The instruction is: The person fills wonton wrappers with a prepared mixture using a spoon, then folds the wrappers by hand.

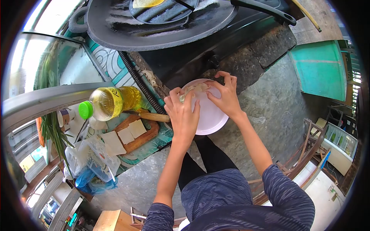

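Note:
Over a pale pink bowl (212, 117), my left hand (182, 109) pinches one side of a thin, pale folded wrapper (195, 88). My right hand (223, 96) has its fingers bent on the other side of the same piece, near the bowl's far rim. Fingers partly cover the wrapper, and something greenish shows at its left end. Left of my hands, square pale wrapper sheets (135, 129) lie on and beside a wooden cutting board (148, 135). A wooden-handled knife (154, 116) rests near the board, its handle pointing toward my left wrist.
A large black wok (169, 42) with a black pan inside sits on the stove ahead. An oil bottle with a green cap (104, 104) lies left of the board. Plastic bags (92, 161) and long green leaves (52, 127) are farther left. Concrete floor (266, 107) spreads out below right.

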{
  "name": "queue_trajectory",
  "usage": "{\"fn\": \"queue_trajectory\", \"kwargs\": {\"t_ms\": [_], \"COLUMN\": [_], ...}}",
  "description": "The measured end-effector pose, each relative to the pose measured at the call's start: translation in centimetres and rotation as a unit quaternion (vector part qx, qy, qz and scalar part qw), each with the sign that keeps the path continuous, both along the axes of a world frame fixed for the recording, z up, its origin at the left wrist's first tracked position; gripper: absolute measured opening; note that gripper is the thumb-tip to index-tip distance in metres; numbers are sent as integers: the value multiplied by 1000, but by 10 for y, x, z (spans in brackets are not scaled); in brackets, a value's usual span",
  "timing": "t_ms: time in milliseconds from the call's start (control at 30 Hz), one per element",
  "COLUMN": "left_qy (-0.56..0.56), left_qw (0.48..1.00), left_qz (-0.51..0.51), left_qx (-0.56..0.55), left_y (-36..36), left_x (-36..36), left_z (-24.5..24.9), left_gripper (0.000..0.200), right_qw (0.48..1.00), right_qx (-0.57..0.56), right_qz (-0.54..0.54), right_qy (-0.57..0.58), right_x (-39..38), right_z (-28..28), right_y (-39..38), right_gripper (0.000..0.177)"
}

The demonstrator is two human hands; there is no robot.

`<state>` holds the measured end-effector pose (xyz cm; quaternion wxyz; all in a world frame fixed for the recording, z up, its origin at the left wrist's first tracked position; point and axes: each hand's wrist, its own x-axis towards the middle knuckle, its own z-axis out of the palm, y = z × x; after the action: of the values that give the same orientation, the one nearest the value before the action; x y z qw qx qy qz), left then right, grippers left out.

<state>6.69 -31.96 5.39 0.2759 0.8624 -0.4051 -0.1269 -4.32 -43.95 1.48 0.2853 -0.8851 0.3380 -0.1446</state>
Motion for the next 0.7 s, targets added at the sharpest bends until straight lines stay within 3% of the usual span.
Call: {"fn": "queue_trajectory", "kwargs": {"t_ms": [233, 433, 467, 567, 600, 700], "left_qy": [32, 88, 56, 226, 239, 293], "left_qw": [999, 996, 996, 974, 971, 955], "left_qz": [20, -18, -42, -15, -19, 1], "left_qx": [-29, -21, -61, 15, 22, 51], "left_y": [23, 27, 28, 21, 19, 13], "left_x": [-2, -19, -21, -32, -33, -35], "left_z": [4, -5, -15, -11, -15, -20], "left_gripper": [29, 31, 37, 45, 57, 67], "right_qw": [1000, 1000, 1000, 999, 999, 997], "right_qx": [26, 3, 2, -37, -44, -65], "right_qz": [-12, -26, -23, -11, -11, -7], "right_qy": [-8, -17, -21, -26, -28, -34], "right_x": [3, 10, 10, 11, 10, 10], "right_z": [-7, -10, -10, -11, -12, -14], "right_y": [6, 10, 10, 11, 10, 10], "right_gripper": [26, 21, 21, 19, 18, 19]}}
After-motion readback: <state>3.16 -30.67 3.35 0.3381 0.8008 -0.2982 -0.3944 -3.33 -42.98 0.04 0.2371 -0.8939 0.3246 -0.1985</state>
